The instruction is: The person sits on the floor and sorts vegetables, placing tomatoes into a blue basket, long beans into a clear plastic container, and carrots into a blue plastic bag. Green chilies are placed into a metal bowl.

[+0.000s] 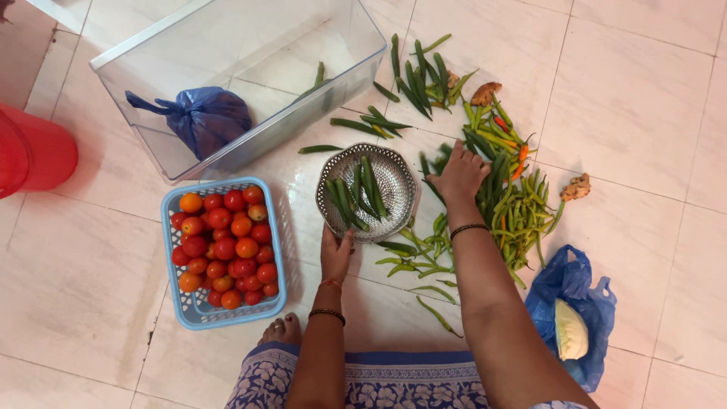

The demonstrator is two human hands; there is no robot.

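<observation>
Tiled floor [644, 98]; left hand [335, 256] grips steel bowl [394, 178]; right hand [459, 178] on chillies [515, 208].

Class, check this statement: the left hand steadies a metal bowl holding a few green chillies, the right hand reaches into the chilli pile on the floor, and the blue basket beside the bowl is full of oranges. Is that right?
Not quite. The head view shows the blue basket full of red and orange tomatoes, not oranges. The rest stands: left hand on the metal bowl, right hand in the chilli pile.

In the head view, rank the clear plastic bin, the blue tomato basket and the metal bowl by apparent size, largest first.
1. Clear plastic bin, clearly the largest.
2. Blue tomato basket.
3. Perforated metal bowl, which the left hand touches at its rim.
</observation>
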